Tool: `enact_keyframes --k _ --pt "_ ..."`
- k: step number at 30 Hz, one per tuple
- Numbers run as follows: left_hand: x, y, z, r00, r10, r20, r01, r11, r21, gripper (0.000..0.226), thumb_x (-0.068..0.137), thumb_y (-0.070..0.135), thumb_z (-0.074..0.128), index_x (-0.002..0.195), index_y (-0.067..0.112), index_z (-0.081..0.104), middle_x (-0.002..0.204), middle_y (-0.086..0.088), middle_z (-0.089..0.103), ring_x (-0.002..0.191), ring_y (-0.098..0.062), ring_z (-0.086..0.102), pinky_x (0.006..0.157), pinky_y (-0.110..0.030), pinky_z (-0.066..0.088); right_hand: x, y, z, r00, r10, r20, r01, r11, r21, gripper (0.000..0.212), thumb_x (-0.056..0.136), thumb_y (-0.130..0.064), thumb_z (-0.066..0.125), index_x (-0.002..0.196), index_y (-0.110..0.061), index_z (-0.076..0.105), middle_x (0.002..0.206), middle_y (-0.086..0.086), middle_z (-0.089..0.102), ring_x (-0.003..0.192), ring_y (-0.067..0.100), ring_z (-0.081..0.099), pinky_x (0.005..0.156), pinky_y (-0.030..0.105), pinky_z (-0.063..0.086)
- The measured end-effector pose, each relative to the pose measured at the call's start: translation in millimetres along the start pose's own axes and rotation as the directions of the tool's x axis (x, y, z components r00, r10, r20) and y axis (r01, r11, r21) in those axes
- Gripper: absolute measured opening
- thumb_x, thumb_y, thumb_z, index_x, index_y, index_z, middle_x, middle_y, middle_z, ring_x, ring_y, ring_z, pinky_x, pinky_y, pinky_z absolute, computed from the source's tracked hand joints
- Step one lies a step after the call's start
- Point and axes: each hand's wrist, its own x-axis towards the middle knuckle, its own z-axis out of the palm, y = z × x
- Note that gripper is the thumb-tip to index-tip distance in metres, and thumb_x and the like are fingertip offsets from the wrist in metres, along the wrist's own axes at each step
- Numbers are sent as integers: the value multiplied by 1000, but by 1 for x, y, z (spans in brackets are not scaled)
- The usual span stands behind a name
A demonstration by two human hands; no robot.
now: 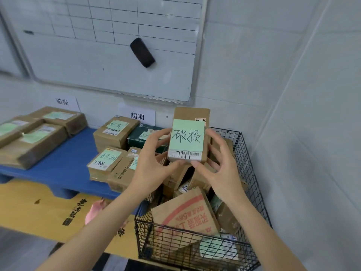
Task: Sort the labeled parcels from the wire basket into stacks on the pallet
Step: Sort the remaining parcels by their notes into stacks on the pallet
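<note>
Parcel [191,114] is up in front of you, upright, over the boxes in the basket [246,165]. Its green label [186,136] faces you, handwritten 破损, with a barcode strip under it. (A)

You have it in both hands. Your left grip [150,163] is closed on it, thumb under the bottom edge and fingers curled at the left side. (B)

Your right grip [220,169] holds it too, thumb tip on the bottom edge, fingers spread and bent round the right side. (A)

The basket stands at your right by the wall. More boxes and a paper bag [185,214] with red print are heaped inside. (B)

To your left lies the blue pallet [64,159]. One stack [39,137] of flat parcels sits at its far left, below the wall sign [62,101] reading 破损. (A)

A second group [115,137] sits just beside the basket, below the second sign [137,116], which reads 超期. The green labels there seem to read the same. The two lots are well apart, with bare blue between them. (B)

On the wall behind hangs a whiteboard [97,65] with a black eraser [142,52] stuck to it. A printed cardboard sheet [35,208] lies on the floor before the pallet. (A)
</note>
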Motion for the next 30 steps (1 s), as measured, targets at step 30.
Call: enact_keyframes --k 30 --pt "-77 -36 -298 874 -80 -479 220 944 244 71 76 12 83 132 33 45 128 29 52 120 15 48 86 -6 46 41 -47 331 918 -27 396 -44 985 169 75 90 -23 72 150 -39 31 140 -36 43 132 -9 40 99 10 43"
